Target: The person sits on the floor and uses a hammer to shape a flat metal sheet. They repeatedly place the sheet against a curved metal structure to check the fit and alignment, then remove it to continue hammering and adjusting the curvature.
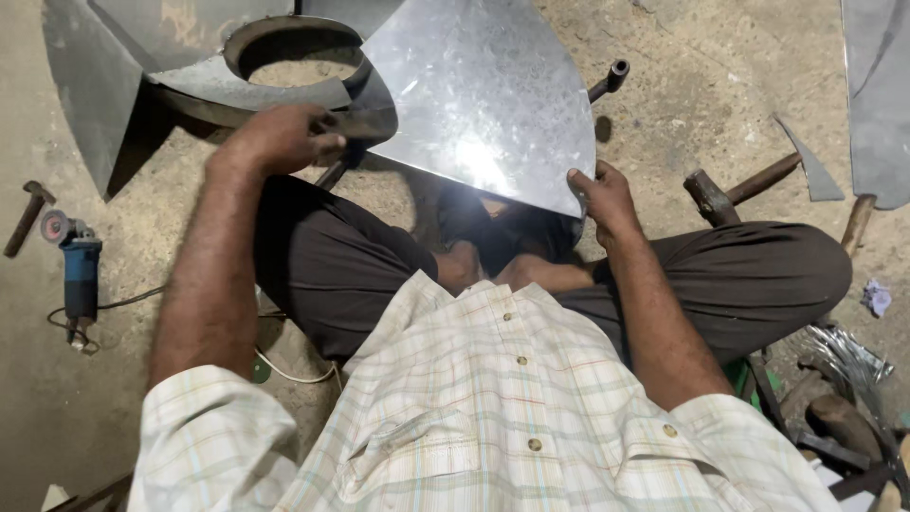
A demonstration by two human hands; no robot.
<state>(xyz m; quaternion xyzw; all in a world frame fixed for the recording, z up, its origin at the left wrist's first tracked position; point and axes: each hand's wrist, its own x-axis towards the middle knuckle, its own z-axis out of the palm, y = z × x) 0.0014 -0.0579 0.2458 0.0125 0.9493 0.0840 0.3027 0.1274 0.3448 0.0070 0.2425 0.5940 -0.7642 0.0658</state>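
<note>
Checked shirt [493, 398] nearest, right hand [605, 201] pinching metal sheet [483, 95] edge, left hand [284, 140] clenched, apparently gripping its other corner.

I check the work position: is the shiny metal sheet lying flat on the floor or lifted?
Lifted. The metal sheet is tilted above the legs, its lower corner gripped by the right hand.

No packages, labels, signs or screens show in this view

A blue angle grinder [79, 270] is lying on the concrete floor [701, 85] at the left, a hammer [26, 216] just beside it. Another hammer [735, 188] is resting at the right, near a metal offcut [810, 163].
</note>
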